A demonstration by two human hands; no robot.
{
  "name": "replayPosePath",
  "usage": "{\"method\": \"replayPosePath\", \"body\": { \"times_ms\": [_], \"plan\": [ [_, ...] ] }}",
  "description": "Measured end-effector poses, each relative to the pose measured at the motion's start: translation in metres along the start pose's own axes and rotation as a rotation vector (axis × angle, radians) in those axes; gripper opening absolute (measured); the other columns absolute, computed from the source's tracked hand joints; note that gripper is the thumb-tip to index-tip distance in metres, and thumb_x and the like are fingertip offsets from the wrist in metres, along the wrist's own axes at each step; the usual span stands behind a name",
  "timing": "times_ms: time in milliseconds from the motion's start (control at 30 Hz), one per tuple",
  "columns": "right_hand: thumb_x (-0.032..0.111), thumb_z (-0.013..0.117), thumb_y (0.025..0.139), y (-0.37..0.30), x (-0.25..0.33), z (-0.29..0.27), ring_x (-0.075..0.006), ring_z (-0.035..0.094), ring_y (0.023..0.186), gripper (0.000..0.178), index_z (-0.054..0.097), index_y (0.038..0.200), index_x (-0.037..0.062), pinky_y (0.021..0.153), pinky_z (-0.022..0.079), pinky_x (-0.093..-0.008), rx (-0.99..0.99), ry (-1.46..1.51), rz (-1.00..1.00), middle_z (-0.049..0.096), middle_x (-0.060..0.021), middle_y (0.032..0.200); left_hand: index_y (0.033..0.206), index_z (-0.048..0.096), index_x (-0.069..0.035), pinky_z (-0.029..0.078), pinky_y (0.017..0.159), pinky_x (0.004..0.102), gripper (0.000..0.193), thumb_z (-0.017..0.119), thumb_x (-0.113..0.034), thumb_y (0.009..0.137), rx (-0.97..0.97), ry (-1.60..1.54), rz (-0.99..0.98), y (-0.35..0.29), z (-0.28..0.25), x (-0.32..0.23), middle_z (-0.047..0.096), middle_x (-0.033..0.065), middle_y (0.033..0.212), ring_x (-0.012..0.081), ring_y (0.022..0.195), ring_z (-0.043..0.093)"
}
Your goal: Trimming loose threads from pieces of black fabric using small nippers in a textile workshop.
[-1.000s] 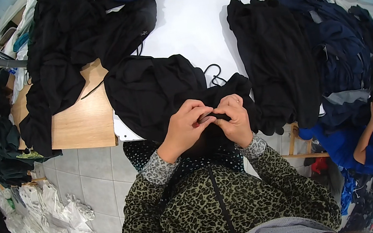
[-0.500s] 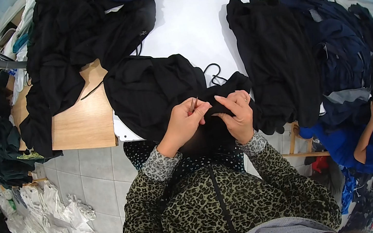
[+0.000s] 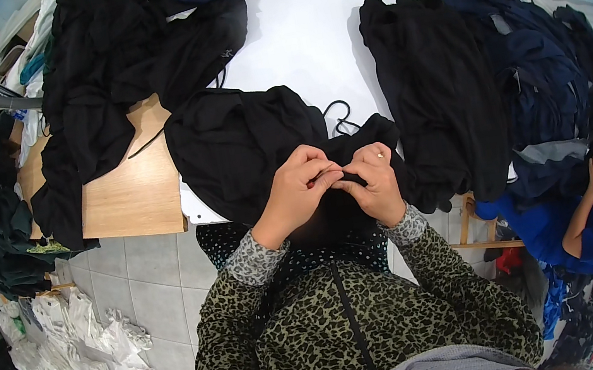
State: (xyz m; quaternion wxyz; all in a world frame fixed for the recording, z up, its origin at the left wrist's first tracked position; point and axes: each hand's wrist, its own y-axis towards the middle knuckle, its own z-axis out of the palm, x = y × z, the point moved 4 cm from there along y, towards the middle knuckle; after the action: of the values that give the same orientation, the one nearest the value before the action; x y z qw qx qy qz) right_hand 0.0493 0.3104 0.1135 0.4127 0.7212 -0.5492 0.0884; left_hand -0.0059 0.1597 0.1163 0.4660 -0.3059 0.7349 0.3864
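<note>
My left hand [image 3: 296, 194]: closed in a pinch, thumb and fingertips gripping a small fold of the black garment [image 3: 243, 147] right at its near edge.
My right hand [image 3: 372, 184]: also pinched shut on the same fold, its fingertips touching those of my left.
The garment: spread on the white table [image 3: 303, 35] in front of me, its near end pulled off the edge toward my chest, a thin black cord [image 3: 338, 117] looping out just beyond my hands.
Around it: a tall stack of black clothes [image 3: 438, 91] to my right with dark blue clothes [image 3: 535, 66] behind, another black heap [image 3: 127, 64] on my left partly covering a wooden board [image 3: 130, 201].
Nearby: a person in blue [image 3: 579, 232] low at the right.
Risk: I judge the fold could slip, because black on black hides the seam and my grip is only fingertip-deep.
Risk: tugging toward me might drag the garment off the table or snag that cord.
</note>
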Motion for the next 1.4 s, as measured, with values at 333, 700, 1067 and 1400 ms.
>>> {"method": "replayPosePath", "body": {
  "times_ms": [333,700,1067,1400],
  "plan": [
    [0.014,0.080,0.065,0.001,-0.002,0.001,-0.0202,0.052,0.077,0.026,0.064,0.085,0.0073,0.086,0.033,-0.0348,0.015,0.086,0.065,0.051,-0.0025,0.076,0.082,0.060,0.001,0.040,0.056,0.0206,0.010,0.062,-0.007,0.088,0.046,-0.314,-0.345,-0.001,0.003,0.022,0.057,-0.0004,0.088,0.0065,0.062,0.048],
    [0.019,0.079,0.067,0.002,-0.007,-0.001,-0.0211,0.052,0.076,0.025,0.062,0.080,0.0060,0.085,0.035,-0.0342,0.036,0.168,0.117,0.053,-0.0028,0.073,0.090,0.067,0.002,0.041,0.057,0.0214,0.010,0.066,-0.006,0.084,0.132,-0.176,-0.151,0.006,-0.001,0.014,0.059,0.0007,0.079,0.0060,0.063,0.051],
    [0.023,0.079,0.068,0.001,-0.011,0.002,-0.0214,0.053,0.078,0.027,0.061,0.078,0.0059,0.083,0.035,-0.0340,0.096,0.281,0.162,0.054,-0.0027,0.073,0.084,0.064,0.001,0.039,0.056,0.0222,0.015,0.064,-0.014,0.088,0.203,-0.367,-0.460,0.008,0.003,0.021,0.055,-0.0020,0.072,0.0045,0.063,0.046],
    [0.019,0.082,0.063,0.001,-0.013,-0.002,-0.0216,0.052,0.086,0.027,0.062,0.077,0.0067,0.084,0.035,-0.0345,0.031,0.201,0.161,0.055,-0.0016,0.078,0.084,0.064,0.000,0.038,0.054,0.0208,0.019,0.064,-0.018,0.088,0.098,-0.441,-0.637,0.004,0.003,0.030,0.054,-0.0040,0.065,0.0054,0.062,0.050]
  ]
}}
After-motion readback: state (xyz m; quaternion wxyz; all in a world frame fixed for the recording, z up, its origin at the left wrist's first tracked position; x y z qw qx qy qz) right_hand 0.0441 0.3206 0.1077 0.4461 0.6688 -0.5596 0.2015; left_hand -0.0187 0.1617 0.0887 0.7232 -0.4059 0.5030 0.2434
